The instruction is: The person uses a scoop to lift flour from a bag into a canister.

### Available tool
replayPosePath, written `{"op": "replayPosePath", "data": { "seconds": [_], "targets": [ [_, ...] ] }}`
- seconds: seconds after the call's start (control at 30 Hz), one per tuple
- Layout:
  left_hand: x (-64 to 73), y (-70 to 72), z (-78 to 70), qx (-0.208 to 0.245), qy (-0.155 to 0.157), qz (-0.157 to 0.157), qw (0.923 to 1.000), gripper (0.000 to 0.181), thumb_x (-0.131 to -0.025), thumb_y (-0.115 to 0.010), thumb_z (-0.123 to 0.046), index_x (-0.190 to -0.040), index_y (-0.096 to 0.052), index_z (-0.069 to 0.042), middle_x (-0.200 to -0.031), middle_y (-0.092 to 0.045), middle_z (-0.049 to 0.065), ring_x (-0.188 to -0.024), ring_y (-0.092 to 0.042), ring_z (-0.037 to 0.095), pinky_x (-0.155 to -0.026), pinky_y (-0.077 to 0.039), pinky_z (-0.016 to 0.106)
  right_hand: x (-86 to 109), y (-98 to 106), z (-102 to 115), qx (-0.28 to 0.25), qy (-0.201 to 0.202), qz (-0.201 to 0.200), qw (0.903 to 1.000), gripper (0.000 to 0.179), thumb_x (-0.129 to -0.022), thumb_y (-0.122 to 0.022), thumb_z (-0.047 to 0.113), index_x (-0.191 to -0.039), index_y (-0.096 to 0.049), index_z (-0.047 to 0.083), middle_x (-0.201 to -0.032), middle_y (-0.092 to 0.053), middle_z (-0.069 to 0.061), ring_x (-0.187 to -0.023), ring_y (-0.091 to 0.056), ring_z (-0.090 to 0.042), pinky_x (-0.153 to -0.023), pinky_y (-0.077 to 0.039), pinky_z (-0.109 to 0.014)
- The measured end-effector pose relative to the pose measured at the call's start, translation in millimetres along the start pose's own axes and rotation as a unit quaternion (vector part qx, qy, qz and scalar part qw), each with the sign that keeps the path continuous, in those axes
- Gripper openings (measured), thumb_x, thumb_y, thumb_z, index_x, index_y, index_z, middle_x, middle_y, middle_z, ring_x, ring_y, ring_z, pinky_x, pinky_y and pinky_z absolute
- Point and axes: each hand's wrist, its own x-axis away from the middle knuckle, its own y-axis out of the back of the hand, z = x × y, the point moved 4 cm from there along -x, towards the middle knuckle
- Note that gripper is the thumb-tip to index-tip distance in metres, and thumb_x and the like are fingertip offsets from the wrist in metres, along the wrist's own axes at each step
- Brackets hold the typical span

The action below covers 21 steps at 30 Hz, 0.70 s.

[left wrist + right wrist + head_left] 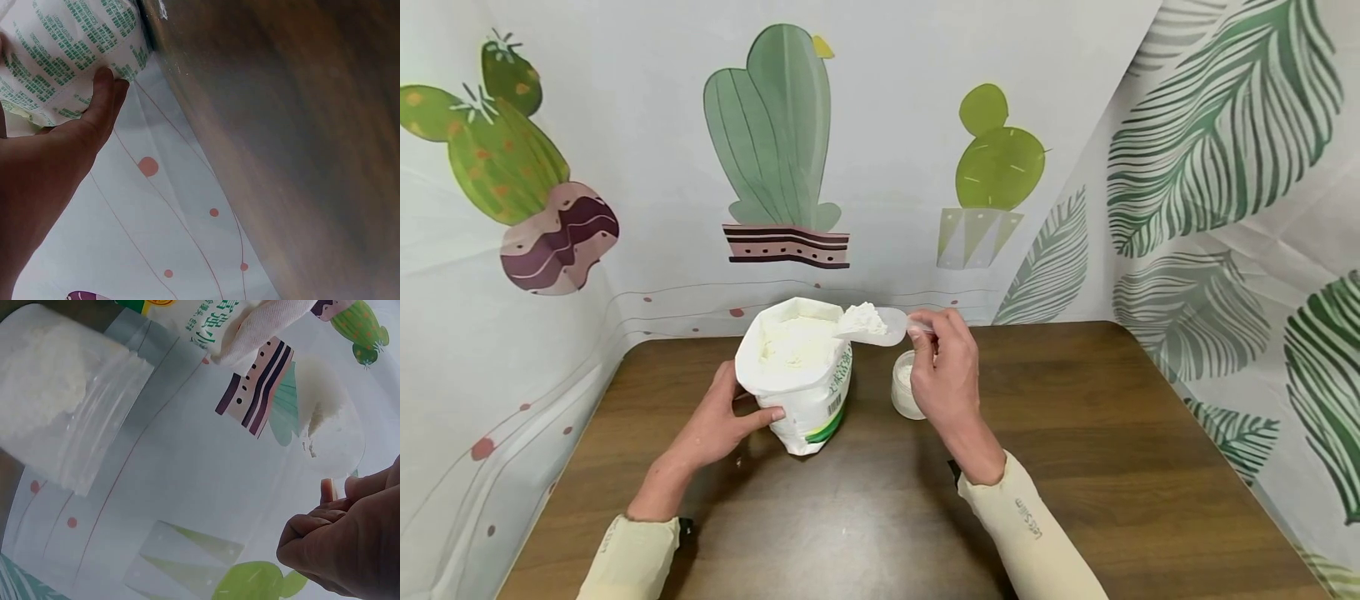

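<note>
An opened white flour bag [793, 383] with green print stands on the table, full of white powder. My left hand [718, 425] grips its left side, thumb on the front; in the left wrist view the fingers [106, 103] lie against the printed side. With my right hand [949, 367] I pinch the handle of a clear plastic scoop [891, 327]. The scoop carries a heap of flour [861, 318] and is held level beside the bag's mouth. Just below the right hand sits a clear jar [904, 400], partly hidden; the right wrist view shows its threaded rim [109, 425] and white powder inside.
The brown wooden table [1075, 467] ends at a patterned cloth backdrop [895, 208] with cacti and leaves, behind and at both sides. The bag and the jar stand near the far edge, a small gap between them.
</note>
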Motion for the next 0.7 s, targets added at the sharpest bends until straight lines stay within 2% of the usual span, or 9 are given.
{"op": "replayPosePath", "data": {
  "seconds": [0.4, 0.7],
  "targets": [
    [-1.7, 1.8, -1.0, -0.007, -0.015, -0.002, 0.9999, 0.087, -0.091, -0.088, -0.022, -0.158, -0.035, -0.009, -0.142, -0.038, 0.012, -0.131, -0.044, 0.026, -0.105, -0.050, 0.060, -1.2, 13.0, -1.8, 0.013, 0.004, -0.011, 0.9998, 0.011, -0.098, -0.069, -0.005, -0.108, -0.074, -0.004, -0.088, -0.059, -0.013, -0.071, -0.053, -0.020, -0.066, -0.042, -0.026],
    [-1.3, 0.3, 0.9, 0.004, -0.008, 0.005, 0.9999, 0.087, -0.091, -0.088, -0.022, -0.158, -0.033, -0.008, -0.145, -0.036, 0.013, -0.134, -0.041, 0.028, -0.106, -0.049, 0.061, -0.8, 25.3, -5.0, 0.018, 0.003, -0.017, 0.9997, 0.012, -0.098, -0.069, -0.006, -0.109, -0.074, -0.004, -0.092, -0.061, -0.015, -0.073, -0.054, -0.020, -0.068, -0.041, -0.021]
  ]
}}
